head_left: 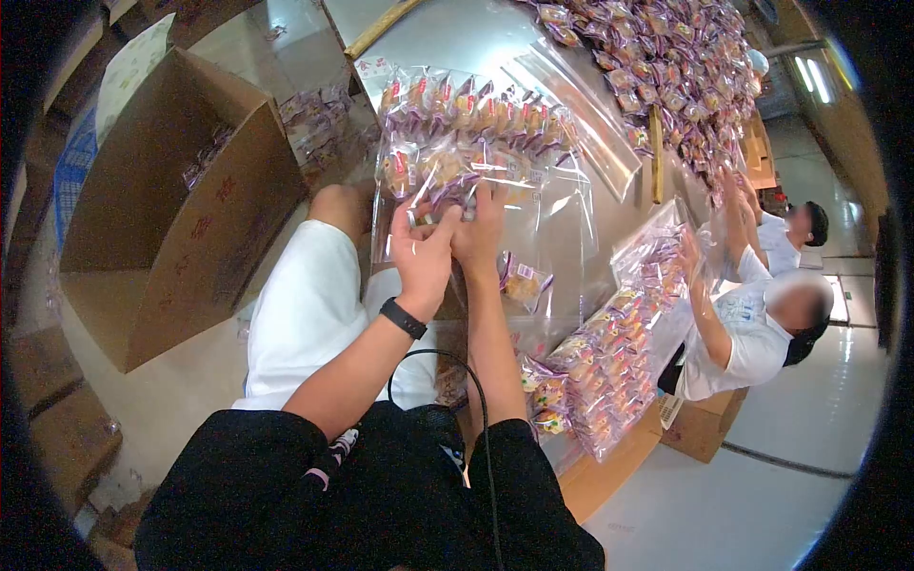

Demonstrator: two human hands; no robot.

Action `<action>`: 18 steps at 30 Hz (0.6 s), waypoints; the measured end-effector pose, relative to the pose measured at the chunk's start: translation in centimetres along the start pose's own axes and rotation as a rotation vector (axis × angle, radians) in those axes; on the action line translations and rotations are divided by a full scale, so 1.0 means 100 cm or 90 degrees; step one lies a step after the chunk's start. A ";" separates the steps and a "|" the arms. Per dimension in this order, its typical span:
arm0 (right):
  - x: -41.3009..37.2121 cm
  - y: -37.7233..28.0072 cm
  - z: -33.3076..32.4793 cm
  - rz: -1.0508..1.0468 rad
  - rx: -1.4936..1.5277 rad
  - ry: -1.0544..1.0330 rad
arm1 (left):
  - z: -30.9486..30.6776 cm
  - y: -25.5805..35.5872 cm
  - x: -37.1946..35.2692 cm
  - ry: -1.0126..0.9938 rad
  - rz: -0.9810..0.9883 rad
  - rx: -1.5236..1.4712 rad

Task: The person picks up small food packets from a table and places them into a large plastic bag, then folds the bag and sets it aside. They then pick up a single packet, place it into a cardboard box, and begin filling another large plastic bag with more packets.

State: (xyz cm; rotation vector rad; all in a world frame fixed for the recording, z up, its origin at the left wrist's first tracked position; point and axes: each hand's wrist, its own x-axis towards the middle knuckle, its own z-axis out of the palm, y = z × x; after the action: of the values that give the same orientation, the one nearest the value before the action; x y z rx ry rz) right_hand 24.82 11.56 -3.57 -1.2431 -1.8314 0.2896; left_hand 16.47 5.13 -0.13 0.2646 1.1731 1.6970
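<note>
My left hand (425, 255), below a black wristband (403, 318), has its fingers closed on a small wrapped snack (446, 198) in clear and purple film. Right beside it, my right hand (479, 228) is closed at the same packet, its fingertips partly hidden. Both hands are at the near side of a large clear plastic bag (562, 224) lying flat on the table. Beyond them, a row of wrapped snacks (466, 107) stands side by side on the bag. One loose wrapped snack (524, 281) lies to the right of my hands.
An open cardboard box (190, 228) stands at my left. A filled clear bag of snacks (609, 366) lies to the right, near a person in white (719, 338). A big heap of snacks (676, 67) covers the far table, edged by a wooden strip (657, 157).
</note>
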 end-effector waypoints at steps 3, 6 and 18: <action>0.000 -0.004 -0.003 0.014 0.015 -0.006 | 0.008 -0.003 0.010 0.020 0.023 0.049; 0.000 -0.001 -0.001 -0.021 0.013 0.000 | 0.011 -0.022 0.029 0.077 0.025 0.052; 0.017 -0.023 -0.010 0.195 0.038 -0.076 | -0.005 -0.028 0.028 0.071 -0.066 0.136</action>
State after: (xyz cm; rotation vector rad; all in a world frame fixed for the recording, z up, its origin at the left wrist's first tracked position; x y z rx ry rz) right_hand 23.95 11.59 -0.66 -1.4919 -1.7135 0.5948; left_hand 16.52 7.19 -3.51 0.2382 1.4306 1.5139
